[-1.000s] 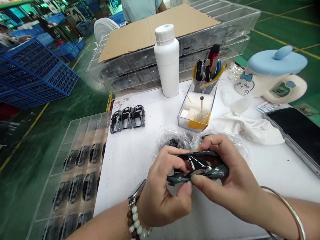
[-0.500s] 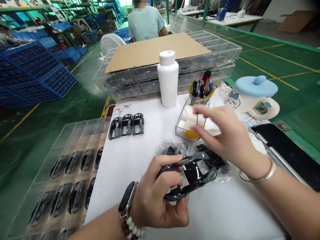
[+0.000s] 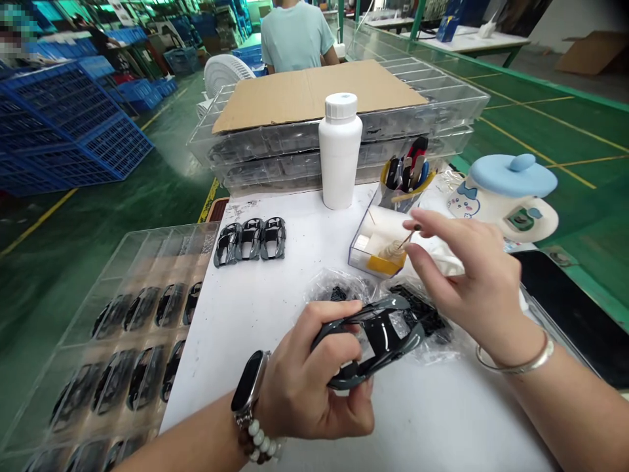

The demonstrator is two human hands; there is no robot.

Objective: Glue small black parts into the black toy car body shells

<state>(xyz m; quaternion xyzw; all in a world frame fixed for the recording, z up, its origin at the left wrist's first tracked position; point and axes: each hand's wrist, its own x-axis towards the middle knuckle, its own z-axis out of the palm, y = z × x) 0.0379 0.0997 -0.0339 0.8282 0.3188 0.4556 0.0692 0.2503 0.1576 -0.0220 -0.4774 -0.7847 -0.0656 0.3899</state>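
My left hand (image 3: 314, 387) grips a dark grey toy car body (image 3: 378, 337) low over the white table (image 3: 275, 288), its underside turned up. My right hand (image 3: 466, 275) hovers over a small clear box (image 3: 378, 252) and pinches a thin stick (image 3: 405, 239) whose tip dips into a little glass jar in that box. Two plastic bags of small black parts (image 3: 422, 314) lie just beyond the car body. Three more car bodies (image 3: 250, 239) sit in a row at the table's left.
A clear compartment tray (image 3: 122, 314) holding several car bodies lies at the left. Behind stand a white bottle (image 3: 340, 151), a tool cup (image 3: 405, 177), stacked clear trays under cardboard (image 3: 314, 92), a blue-lidded mug (image 3: 511, 193) and a dark tray (image 3: 574, 308). A person (image 3: 297, 36) sits beyond.
My right hand let go of the car body, reached to the clear box and took hold of the stick. My left hand kept the car body and turned it over.
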